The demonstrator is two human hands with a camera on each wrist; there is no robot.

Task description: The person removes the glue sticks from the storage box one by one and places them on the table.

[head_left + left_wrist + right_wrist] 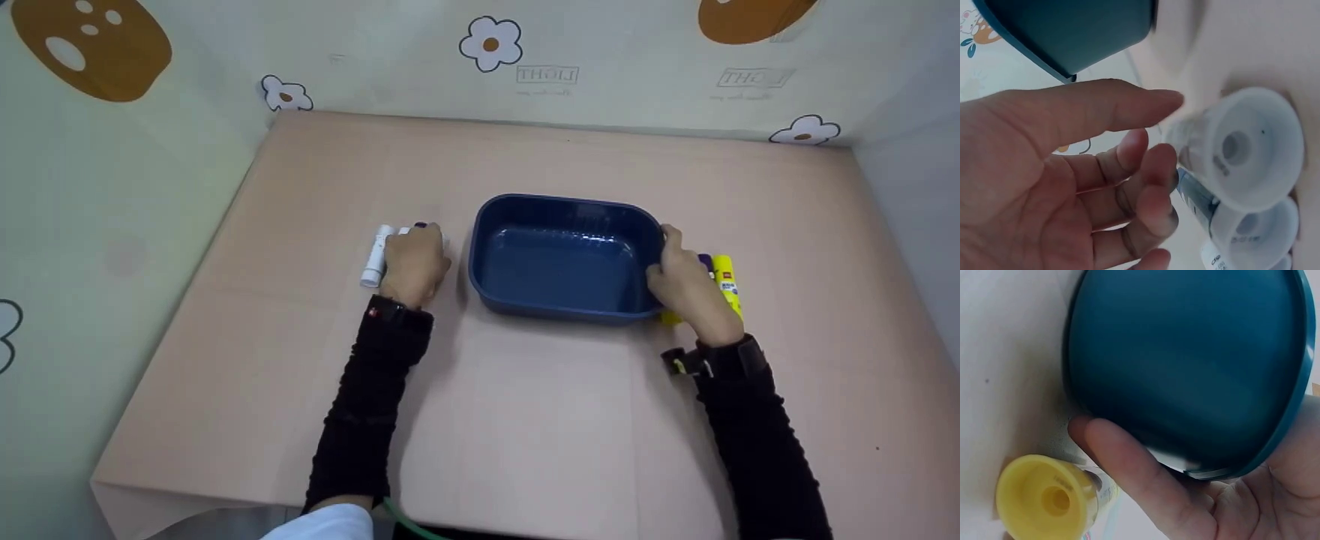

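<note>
My right hand [691, 289] grips the right end of a dark blue rectangular basin [555, 311], thumb at the rim and fingers along the outer wall [1185, 371]. Nothing lies inside the basin. Left of it, my left hand [415, 264] is over a group of white glue sticks [377, 255], partly hiding them. In the left wrist view, its thumb and loosely bent fingers [1151, 169] are apart, the tips close to the nearest white glue stick [1258, 149], with nothing held between them.
Yellow glue sticks [726, 281], one end facing the right wrist camera [1044, 500], lie right of the basin, partly behind my right hand. A pinkish cloth [525, 420] covers the table. Patterned walls [405, 67] stand along the back and sides.
</note>
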